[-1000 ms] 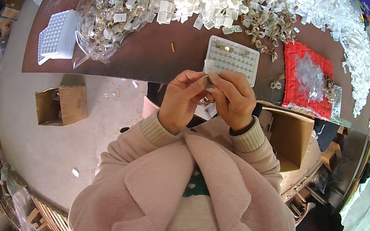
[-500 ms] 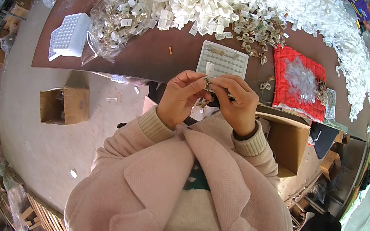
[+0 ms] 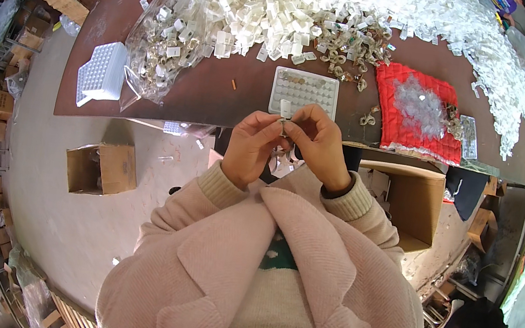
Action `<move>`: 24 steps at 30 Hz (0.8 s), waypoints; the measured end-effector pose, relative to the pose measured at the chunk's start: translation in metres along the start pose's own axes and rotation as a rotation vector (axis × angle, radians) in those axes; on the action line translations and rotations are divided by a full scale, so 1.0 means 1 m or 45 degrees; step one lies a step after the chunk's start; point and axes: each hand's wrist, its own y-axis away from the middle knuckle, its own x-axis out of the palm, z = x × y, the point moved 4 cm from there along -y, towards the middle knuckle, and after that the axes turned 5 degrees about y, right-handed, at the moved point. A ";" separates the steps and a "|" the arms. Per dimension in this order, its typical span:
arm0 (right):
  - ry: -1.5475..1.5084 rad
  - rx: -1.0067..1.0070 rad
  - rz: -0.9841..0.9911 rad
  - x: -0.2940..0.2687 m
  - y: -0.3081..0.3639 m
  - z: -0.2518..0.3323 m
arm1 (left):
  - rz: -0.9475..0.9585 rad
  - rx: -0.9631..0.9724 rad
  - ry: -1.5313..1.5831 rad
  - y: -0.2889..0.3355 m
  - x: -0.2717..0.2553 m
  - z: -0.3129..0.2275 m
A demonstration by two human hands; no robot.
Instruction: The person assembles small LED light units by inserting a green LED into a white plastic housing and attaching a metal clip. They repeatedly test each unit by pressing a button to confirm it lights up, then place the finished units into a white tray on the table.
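Observation:
Both hands meet just off the table's near edge, pinching one small metallic piece that carries a white rectangular tab [image 3: 285, 108]. My left hand [image 3: 249, 149] is closed, with thumb and forefinger at the base of the tab. From the other side, my right hand [image 3: 317, 151] grips the same piece between thumb and forefinger. A bit of metal hangs below the fingers, mostly hidden. Right behind the hands lies a white tray [image 3: 321, 109] with rows of round hollows; several small round pieces sit in its far rows.
Clear plastic pieces [image 3: 260, 6] heap across the far table [image 3: 173, 98]. Tangled metallic pieces [image 3: 346, 50] lie at their edge, more in a clear bag [image 3: 174, 50]. Stacked white trays [image 3: 102, 73] stand left; a red cloth [image 3: 391, 109] lies right. Cardboard boxes [image 3: 119, 169] [image 3: 422, 203] sit below.
The whole view has shifted slightly. My right fingers have moved in closer to the base of the tab, and both hands still pinch the piece.

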 end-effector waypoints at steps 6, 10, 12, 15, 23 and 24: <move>1.040 -0.599 -0.352 -0.031 -0.049 0.007 | -0.113 0.015 -0.032 -0.014 -0.017 -0.004; 1.321 -0.584 -0.237 -0.027 -0.076 -0.013 | -0.146 -0.038 -0.055 -0.021 -0.022 -0.005; 1.371 -0.620 -0.180 -0.022 -0.083 -0.015 | -0.168 -0.022 0.034 -0.021 -0.022 -0.007; 1.422 -0.553 -0.147 -0.017 -0.087 -0.010 | -0.153 -0.036 0.136 -0.023 -0.021 -0.008; 0.914 -0.563 -0.126 0.011 -0.046 0.040 | 0.008 0.101 0.230 -0.033 -0.014 -0.015; 0.916 -0.584 -0.135 0.015 -0.042 0.045 | 0.029 0.109 0.231 -0.033 -0.012 -0.015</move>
